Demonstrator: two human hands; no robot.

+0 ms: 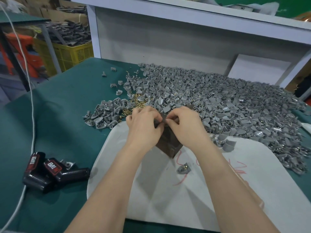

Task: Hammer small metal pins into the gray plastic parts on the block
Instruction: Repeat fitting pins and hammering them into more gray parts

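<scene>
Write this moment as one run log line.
left hand: holds block top | right hand: pinches at block top, item hidden | gray parts: piled behind | hammer: not in view

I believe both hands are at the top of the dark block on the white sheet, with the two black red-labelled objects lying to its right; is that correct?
Not quite: the head view shows the two black red-labelled objects lying to the left of the dark block, not its right. The left hand and right hand are at its top, on the white sheet.

Workshop: heaped gray parts [218,101], crates [67,54]
</scene>
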